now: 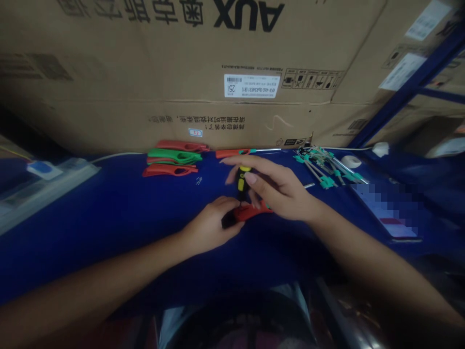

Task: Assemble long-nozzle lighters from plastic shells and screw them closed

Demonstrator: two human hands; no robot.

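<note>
So, the left hand (209, 225) has its grip pinched on the red casing (252, 210), between the counter's (109, 208) near and far edges, probably to steady it; the right hand (286, 191) curls around the screwdriver (241, 184), apparently keeping it upright.

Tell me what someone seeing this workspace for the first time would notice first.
Probably the yellow-and-black screwdriver in the right hand, upright over the red handle that the left hand grips, near mid-view. Next, the big cardboard box behind, with upside-down AUX lettering, and the green handle among red ones on the blue surface, beyond the left hand.
</note>
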